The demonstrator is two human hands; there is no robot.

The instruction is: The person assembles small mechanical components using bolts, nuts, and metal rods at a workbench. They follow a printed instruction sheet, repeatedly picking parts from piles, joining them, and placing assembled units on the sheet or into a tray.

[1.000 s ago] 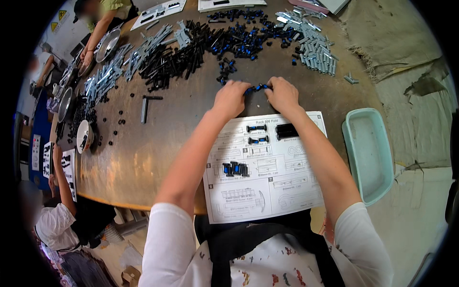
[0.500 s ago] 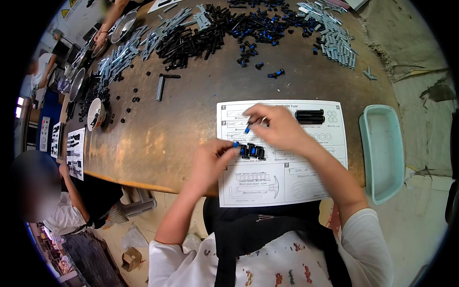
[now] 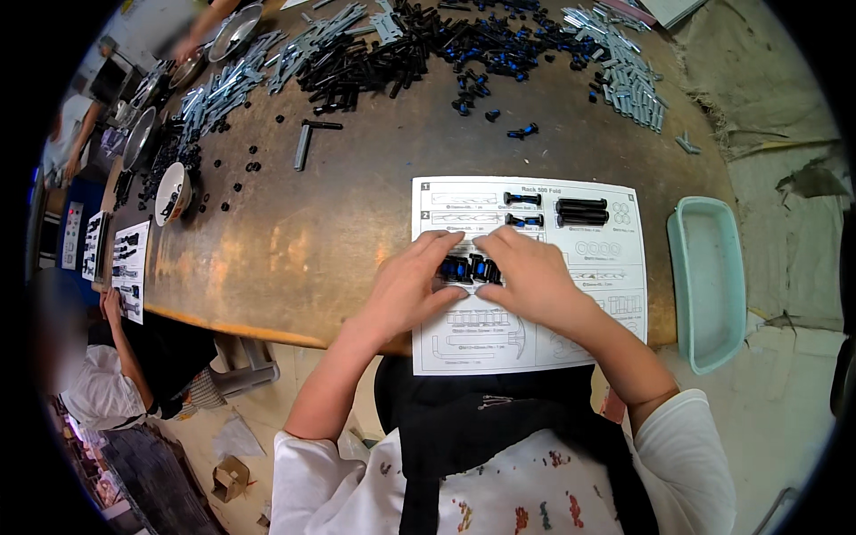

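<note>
A row of short black bolts with blue bands (image 3: pixel 470 267) lies on the printed paper sheet (image 3: pixel 473 343) in front of me. My left hand (image 3: pixel 408 281) curves around its left end, thumb at the near side and fingers at the far side. My right hand (image 3: pixel 532 278) closes on the right end the same way, so the bolts sit gripped between both hands. Beyond them on the sheet lie two small groups of bolts, an upper one (image 3: pixel 522 199) and a lower one (image 3: pixel 524 220). Long black pins (image 3: pixel 582 212) lie side by side to their right.
A pale green tray (image 3: pixel 709 285) stands right of the sheet. Far back are heaps of black pins (image 3: pixel 366 71), blue-banded bolts (image 3: pixel 495 45) and silver tubes (image 3: pixel 631 85). A bowl (image 3: pixel 174 194) and loose nuts lie left. Co-workers are at the left.
My right hand has come down from the upper part of the sheet, where it pinched a bolt. Both hands now close around the row, and bolts show where that hand was.
</note>
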